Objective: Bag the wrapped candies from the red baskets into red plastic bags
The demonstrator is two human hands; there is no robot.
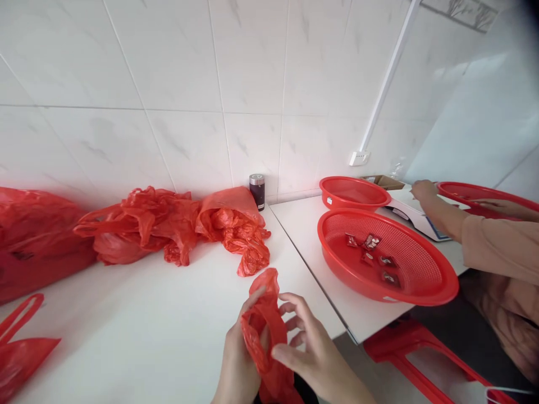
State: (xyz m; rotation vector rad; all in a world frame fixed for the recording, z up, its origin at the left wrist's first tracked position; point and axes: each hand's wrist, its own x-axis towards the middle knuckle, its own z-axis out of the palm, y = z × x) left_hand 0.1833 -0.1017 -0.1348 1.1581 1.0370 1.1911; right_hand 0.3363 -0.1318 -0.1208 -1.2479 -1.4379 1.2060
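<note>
A thin red plastic bag [273, 320] hangs crumpled in front of me at the table's front edge, its mouth partly spread. My left hand [240, 359] is closed around the bag's left side, with some fingers hidden behind or inside the plastic. Close to the bag's right side is my right hand [311, 348], fingers apart and curved; its thumb reaches the plastic, apparently without a grip. Beyond my hands, a heap of red plastic bags [155, 224] and a red bag stuffed with more plastic [231, 207] lie along the wall.
A dark tumbler [257, 193] stands by the wall. On the right table, a red basket [438, 275] contains several small packets, with a red basin [356, 193] behind it. A co-worker's arm [442, 210] reaches over a white scale [415, 216]. Below is a red stool [404, 342].
</note>
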